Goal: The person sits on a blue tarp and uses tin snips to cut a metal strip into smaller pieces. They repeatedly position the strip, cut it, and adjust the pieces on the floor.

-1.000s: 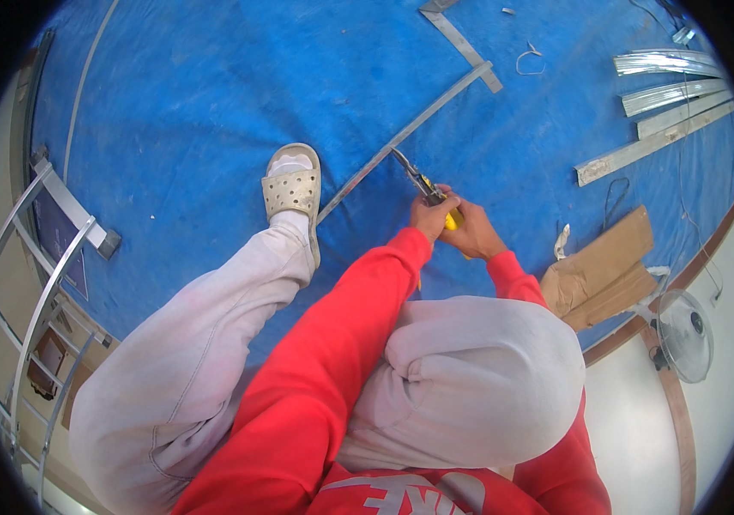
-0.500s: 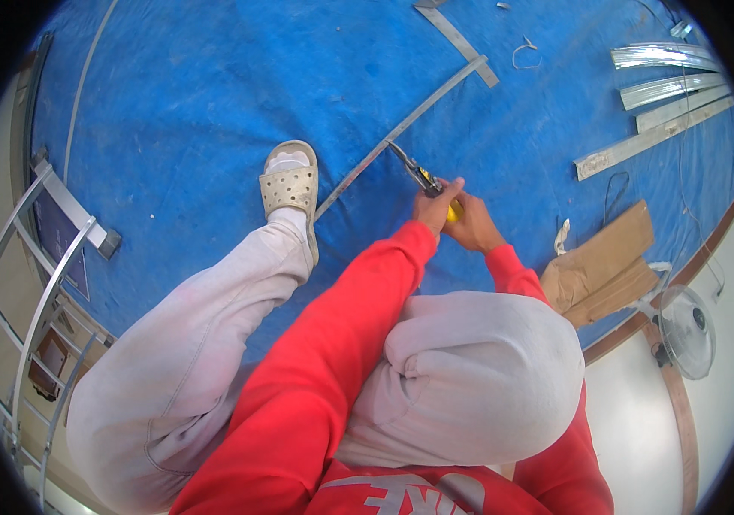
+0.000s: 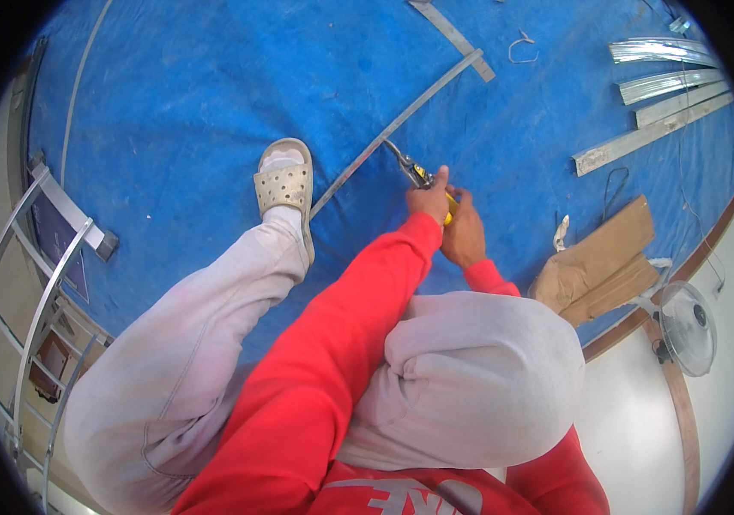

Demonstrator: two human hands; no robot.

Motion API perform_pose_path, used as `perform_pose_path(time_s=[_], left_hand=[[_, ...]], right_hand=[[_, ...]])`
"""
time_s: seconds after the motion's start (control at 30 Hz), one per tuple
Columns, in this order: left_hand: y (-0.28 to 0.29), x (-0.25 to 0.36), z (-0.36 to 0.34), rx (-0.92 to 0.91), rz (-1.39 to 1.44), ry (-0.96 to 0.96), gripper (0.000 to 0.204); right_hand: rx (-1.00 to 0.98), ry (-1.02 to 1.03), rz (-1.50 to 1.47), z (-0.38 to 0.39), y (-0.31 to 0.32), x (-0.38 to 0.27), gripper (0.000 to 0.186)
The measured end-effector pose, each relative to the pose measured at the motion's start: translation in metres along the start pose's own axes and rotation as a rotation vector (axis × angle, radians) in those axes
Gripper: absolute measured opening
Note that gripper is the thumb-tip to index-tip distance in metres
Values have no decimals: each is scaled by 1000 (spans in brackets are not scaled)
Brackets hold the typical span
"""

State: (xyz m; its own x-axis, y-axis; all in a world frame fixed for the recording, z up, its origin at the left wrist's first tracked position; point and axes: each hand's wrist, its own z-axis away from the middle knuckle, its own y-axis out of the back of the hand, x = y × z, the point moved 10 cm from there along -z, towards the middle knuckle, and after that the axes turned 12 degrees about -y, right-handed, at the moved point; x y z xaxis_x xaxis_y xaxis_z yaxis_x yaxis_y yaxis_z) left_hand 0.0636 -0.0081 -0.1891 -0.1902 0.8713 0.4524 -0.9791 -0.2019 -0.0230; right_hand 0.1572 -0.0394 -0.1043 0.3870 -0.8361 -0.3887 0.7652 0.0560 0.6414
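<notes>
Tin snips (image 3: pixel 418 175) with yellow handles point up and left over the blue sheet. My left hand (image 3: pixel 428 201) is wrapped round them just behind the jaws. Close behind it, my right hand (image 3: pixel 466 236) is closed on the yellow handles, partly covered by the left. The tips of the snips touch or nearly touch the edge of a thin metal strip (image 3: pixel 422 105); I cannot tell whether they bite into it. This strip lies slantwise on the blue sheet, its near end beside my sandalled left foot (image 3: pixel 285 184).
The strip's far end crosses another metal strip (image 3: pixel 457 39). Metal channels (image 3: pixel 650 133) lie at the right, above folded cardboard (image 3: pixel 598 262). A clear-bladed fan (image 3: pixel 687 326) stands by the right wall. A metal ladder (image 3: pixel 41 300) is at the left. Blue sheeting (image 3: pixel 195 94) covers the floor.
My right hand has shifted slightly left and nearer to me, closer in against my left hand. The snips have turned a little, and their jaws look narrower. The strip stays in place.
</notes>
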Motion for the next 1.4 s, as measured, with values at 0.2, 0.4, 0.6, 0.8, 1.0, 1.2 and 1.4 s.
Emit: perform_pose_path(time_s=[0.2, 0.4, 0.6, 0.8, 1.0, 1.2, 1.4], left_hand=[[-2, 0, 1, 2, 5, 13, 32], [-3, -3, -1, -85, 9, -29, 37], [-4, -10, 17, -356, 72, -34, 48], [-18, -23, 4, -264, 25, -27, 20], [-14, -31, 3, -96, 125, 43, 16], [-16, -15, 17, -378, 134, 13, 24], [-6, -15, 13, -371, 108, 68, 20]], right_hand=[[-17, -44, 93, -14, -6, 10, 48], [-26, -58, 143, -15, -2, 7, 43], [-121, 37, 302, -15, -19, 9, 37], [-8, 25, 215, -27, -10, 25, 36], [-41, -48, 269, -27, -6, 22, 37], [-80, 39, 162, -19, -1, 2, 44], [-97, -88, 165, -16, -10, 8, 48]])
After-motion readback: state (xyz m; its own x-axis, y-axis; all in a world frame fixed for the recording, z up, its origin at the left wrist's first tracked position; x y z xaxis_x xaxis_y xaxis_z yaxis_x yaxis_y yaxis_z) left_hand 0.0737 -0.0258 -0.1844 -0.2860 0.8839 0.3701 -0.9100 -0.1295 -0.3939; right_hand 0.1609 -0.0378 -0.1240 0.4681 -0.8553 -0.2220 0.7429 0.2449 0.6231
